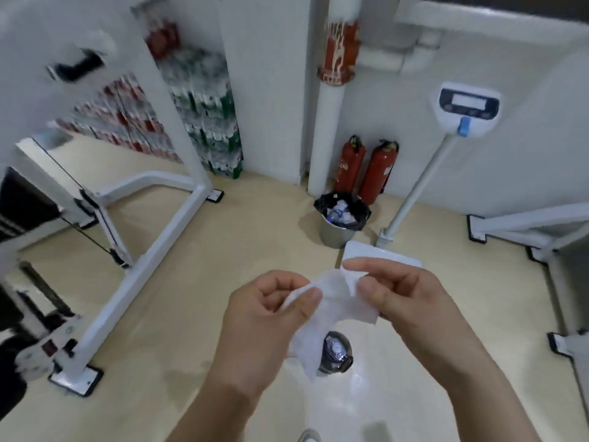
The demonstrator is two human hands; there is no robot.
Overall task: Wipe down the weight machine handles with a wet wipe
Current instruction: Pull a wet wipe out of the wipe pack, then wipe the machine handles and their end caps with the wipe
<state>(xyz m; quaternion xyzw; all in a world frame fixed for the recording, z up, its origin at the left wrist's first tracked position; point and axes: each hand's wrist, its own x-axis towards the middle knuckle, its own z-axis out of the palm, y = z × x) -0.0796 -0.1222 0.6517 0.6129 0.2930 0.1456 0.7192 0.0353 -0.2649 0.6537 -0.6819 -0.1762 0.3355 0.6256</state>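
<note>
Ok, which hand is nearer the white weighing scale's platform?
Right. The right hand overlaps the platform at its near edge in view; the left hand sits off to its left, beyond the wet wipe.

Glossy beige floor (223, 250). Standing on it: white weight-machine frame (153, 247) at left, stacked bottle packs (216, 135) behind, lined steel bin (334, 234), two red fire extinguishers (379, 173) near it, weighing scale (366, 253) just beside the bin.
</note>
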